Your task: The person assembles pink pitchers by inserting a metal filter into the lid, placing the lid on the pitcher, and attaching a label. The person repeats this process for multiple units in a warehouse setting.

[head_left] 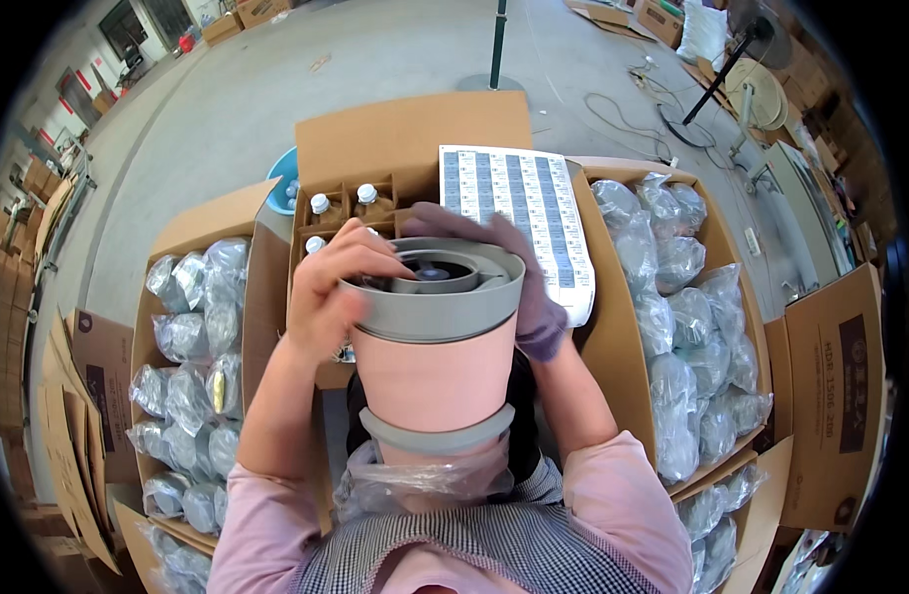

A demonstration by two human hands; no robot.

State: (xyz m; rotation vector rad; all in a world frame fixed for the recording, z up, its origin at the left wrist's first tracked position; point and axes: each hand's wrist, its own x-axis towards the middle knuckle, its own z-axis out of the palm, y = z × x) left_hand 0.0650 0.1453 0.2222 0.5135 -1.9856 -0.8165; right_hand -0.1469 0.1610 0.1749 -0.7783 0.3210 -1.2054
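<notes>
A pink cylindrical container [435,376] with a wide grey rim and a smaller round grey ring inside its top stands upright before my chest. My left hand [331,287], bare and slightly blurred, has its fingers curled over the left of the rim, reaching toward the inner ring. Wearing a purple-grey glove, my right hand [536,297] wraps round the far right side. Under the container is a second grey rim [440,433] on a pink body, with a clear plastic bag [435,475] crumpled round it at my lap.
Ahead, an open divided carton [405,129] holds white-capped bottles [370,198]; a printed label sheet [519,213] lies across its right side. Cartons of plastic-wrapped parts [187,342] [687,337] flank me. A blue tub [280,188] and a pole base [489,84] stand beyond.
</notes>
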